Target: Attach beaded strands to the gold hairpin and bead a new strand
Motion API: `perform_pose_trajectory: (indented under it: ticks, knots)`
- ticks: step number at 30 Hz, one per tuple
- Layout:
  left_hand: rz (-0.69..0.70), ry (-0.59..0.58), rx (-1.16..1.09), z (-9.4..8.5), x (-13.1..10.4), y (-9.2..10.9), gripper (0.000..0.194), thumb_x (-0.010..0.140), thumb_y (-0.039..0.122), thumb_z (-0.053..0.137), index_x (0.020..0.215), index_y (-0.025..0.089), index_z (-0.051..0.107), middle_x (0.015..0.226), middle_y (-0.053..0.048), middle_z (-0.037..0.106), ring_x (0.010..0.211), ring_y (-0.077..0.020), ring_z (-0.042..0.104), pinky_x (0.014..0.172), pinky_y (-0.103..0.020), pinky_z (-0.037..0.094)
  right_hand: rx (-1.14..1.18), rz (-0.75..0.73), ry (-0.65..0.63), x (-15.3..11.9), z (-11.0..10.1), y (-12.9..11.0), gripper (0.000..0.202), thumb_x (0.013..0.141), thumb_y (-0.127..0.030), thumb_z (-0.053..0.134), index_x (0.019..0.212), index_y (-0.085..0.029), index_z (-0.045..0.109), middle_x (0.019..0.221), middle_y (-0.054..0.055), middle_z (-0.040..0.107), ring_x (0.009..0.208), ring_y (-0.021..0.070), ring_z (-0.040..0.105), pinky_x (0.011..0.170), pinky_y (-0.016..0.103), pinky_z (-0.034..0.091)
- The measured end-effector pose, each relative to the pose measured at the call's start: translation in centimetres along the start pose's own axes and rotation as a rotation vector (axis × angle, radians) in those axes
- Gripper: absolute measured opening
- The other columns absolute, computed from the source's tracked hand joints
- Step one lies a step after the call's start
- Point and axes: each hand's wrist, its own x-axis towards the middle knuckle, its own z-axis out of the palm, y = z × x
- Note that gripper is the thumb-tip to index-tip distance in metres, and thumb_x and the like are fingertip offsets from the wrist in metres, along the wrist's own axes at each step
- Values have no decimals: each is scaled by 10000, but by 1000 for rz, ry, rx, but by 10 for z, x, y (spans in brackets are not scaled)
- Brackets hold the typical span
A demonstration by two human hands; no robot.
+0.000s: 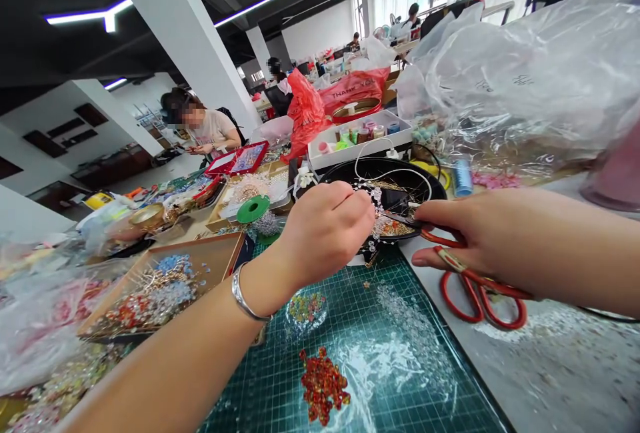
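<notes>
My left hand (333,223), wearing a silver bangle, is closed above the green cutting mat (280,366). A beaded strand (375,199) of clear and white beads comes out of its fingers and hangs down. In my right hand (480,229) are red-handled scissors (443,239), their dark blades pointing left towards the strand. Just under that hand, a second set of red scissor loops (505,306) lies on the grey table. Behind both hands is a black round tray (435,179) with gold pins and orange beads. Amber-red beads (324,386) are heaped on the mat.
At left, a cardboard box (220,256) contains blue, clear and red beaded stems. A green spool (253,209) and a white box of thread spools (320,156) stand farther back. Clear plastic bags (525,73) bulge at right. A person (215,129) sits across the room.
</notes>
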Motion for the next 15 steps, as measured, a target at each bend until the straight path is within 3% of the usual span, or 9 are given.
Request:
perform_pose_trajectory:
  ticks: [5, 15]
  knots:
    - [-17, -52, -1, 0, 4, 3, 188, 979, 133, 481, 936, 133, 663, 918, -70, 673, 827, -205, 518, 665, -361, 448, 15, -8, -40, 0, 0, 2, 677, 796, -835, 331, 1149, -334, 618, 879, 63, 740, 739, 346, 699, 571, 409, 417]
    - [-69, -91, -36, 4, 9, 5, 193, 980, 140, 484, 895, 146, 657, 879, -76, 637, 828, -204, 495, 700, -354, 444, 94, -15, -49, 3, -4, 5, 686, 798, -822, 333, 1086, -287, 652, 753, 68, 723, 641, 313, 674, 561, 387, 397]
